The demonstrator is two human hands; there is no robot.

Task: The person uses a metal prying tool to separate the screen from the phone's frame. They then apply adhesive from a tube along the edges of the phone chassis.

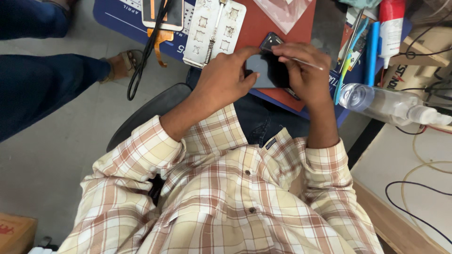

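I see my left hand [223, 77] gripping the dark phone [263, 70] over the red mat [278, 33]; my right hand [306, 75] pinches a thin metal tool [306, 62] at its upper edge. Its back looks still attached, prying barely begun.

**One head camera, looking straight down**

A single camera is riding on the person's head and pointing steeply down past the checked shirt [226, 197] toward the lap and the near edge of the table [113, 14]. It is sitting close, so the forearms and both hands are filling the middle of the frame. The table is running along the top, the grey floor [52, 155] is showing at the left, and a second surface is cutting in at the lower right. No other view is sharing this scene.
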